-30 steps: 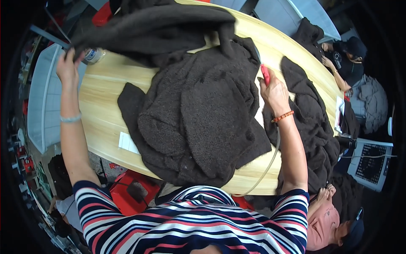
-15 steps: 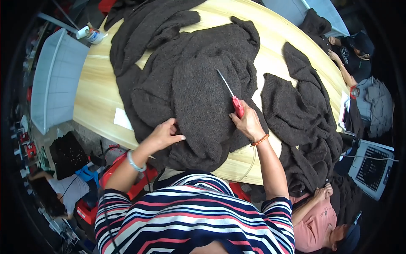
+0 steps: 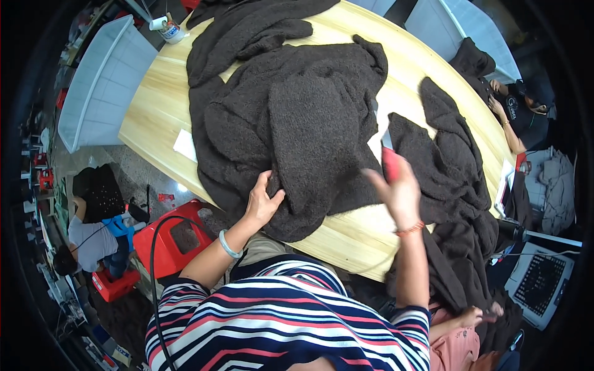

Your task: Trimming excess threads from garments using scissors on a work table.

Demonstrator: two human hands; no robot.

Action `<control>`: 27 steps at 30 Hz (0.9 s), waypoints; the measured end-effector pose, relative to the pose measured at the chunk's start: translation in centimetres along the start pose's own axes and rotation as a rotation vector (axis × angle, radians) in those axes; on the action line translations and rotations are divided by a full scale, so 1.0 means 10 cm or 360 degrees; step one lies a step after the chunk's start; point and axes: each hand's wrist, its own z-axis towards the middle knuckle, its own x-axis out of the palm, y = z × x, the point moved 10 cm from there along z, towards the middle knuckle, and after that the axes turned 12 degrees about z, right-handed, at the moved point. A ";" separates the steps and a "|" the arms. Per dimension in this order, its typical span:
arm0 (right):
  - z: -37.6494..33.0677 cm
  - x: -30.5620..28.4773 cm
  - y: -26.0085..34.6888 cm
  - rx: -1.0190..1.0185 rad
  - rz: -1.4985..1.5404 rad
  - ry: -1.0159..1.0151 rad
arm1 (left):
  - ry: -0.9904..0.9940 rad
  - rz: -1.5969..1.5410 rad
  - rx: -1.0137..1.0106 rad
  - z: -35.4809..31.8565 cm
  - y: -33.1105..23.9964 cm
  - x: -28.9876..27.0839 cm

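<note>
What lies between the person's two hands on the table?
In the head view, a fold of the dark brown knitted garment fills the stretch between the left hand and the right hand, which grips a red-handled tool.

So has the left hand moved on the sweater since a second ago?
Yes. The left hand has come off the far left table edge to the near edge, now gripping the dark sweater hem.
</note>
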 end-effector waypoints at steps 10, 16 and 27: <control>0.88 1.27 0.28 -0.0060 -0.0132 0.0109 | -0.0085 -0.0879 -0.0285 -0.02 0.12 0.36; 0.60 -0.26 -1.32 0.0796 -0.0411 -0.0100 | 0.0356 -0.0832 -0.0139 -0.14 -0.13 0.48; -1.15 -0.07 -0.66 0.0338 0.0077 0.0600 | 0.0603 -0.1527 -0.0527 0.27 -0.13 1.01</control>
